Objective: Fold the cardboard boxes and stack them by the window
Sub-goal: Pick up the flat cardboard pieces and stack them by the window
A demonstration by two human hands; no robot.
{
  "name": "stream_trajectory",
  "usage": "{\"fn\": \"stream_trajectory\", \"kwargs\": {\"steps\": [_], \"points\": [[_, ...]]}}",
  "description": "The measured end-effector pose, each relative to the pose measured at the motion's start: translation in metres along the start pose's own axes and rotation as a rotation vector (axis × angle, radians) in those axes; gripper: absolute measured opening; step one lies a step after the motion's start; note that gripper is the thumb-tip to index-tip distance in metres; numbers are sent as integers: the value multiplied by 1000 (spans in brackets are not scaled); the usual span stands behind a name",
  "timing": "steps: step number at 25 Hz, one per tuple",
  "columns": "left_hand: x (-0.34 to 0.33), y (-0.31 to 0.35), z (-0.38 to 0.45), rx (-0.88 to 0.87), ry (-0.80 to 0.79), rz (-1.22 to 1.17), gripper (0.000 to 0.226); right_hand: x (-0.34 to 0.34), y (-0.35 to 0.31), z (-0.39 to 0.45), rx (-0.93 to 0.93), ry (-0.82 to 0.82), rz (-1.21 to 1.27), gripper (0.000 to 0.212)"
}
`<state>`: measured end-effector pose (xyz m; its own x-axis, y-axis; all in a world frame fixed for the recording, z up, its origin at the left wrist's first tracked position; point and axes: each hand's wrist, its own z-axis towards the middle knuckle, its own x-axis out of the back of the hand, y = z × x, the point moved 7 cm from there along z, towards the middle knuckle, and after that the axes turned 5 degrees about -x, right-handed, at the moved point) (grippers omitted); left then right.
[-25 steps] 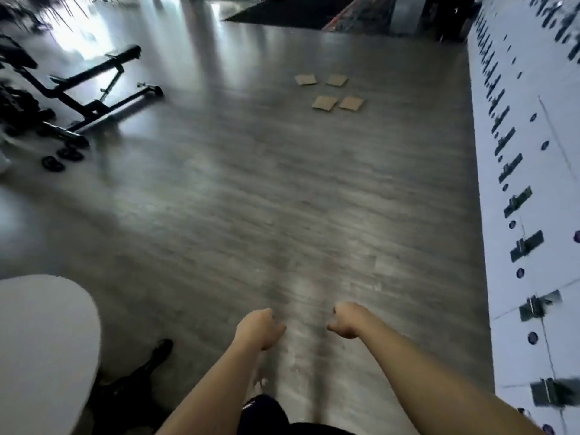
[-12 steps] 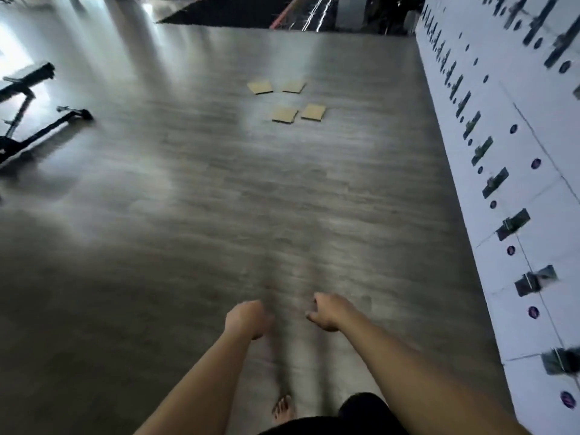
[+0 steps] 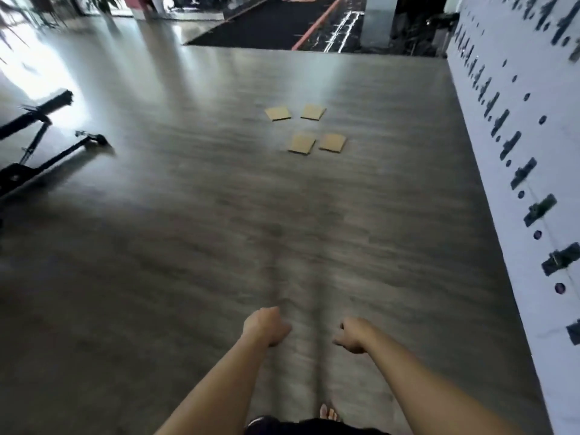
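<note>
Still nearing the cardboard.
Four flat cardboard pieces point(image 3: 306, 129) sat lower in view than before; left hand point(image 3: 266, 326) and right hand point(image 3: 354, 338) stayed loosely curled, holding nothing.

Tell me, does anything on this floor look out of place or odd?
Only the four flat cardboard pieces, lying loose and slightly askew in the middle of the grey floor, none folded or stacked. Both hands hold nothing: left hand, right hand. Nothing looks spilled or damaged.
</note>
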<state>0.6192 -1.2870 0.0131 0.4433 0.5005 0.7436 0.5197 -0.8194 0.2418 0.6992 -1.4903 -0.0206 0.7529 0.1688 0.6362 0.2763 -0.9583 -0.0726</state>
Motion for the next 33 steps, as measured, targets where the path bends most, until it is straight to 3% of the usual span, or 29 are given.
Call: {"fn": "stream_trajectory", "kwargs": {"steps": [3, 7, 15, 17, 24, 33], "points": [[60, 14, 59, -1, 63, -41, 44, 91, -10, 58, 20, 76, 34, 49], [116, 16, 143, 34, 24, -47, 46, 180, -57, 130, 82, 80, 13, 57], [272, 31, 349, -18, -44, 41, 44, 353, -105, 271, 5, 88, 90, 55], [311, 47, 398, -52, -31, 58, 43, 397, -106, 304, -17, 130, 145, 54], [393, 126, 552, -112, -79, 67, 47, 503, -85, 430, -47, 34, 152, 56], [560, 228, 746, -64, 39, 37, 42, 749, -53, 613, -4, 109, 124, 56]]}}
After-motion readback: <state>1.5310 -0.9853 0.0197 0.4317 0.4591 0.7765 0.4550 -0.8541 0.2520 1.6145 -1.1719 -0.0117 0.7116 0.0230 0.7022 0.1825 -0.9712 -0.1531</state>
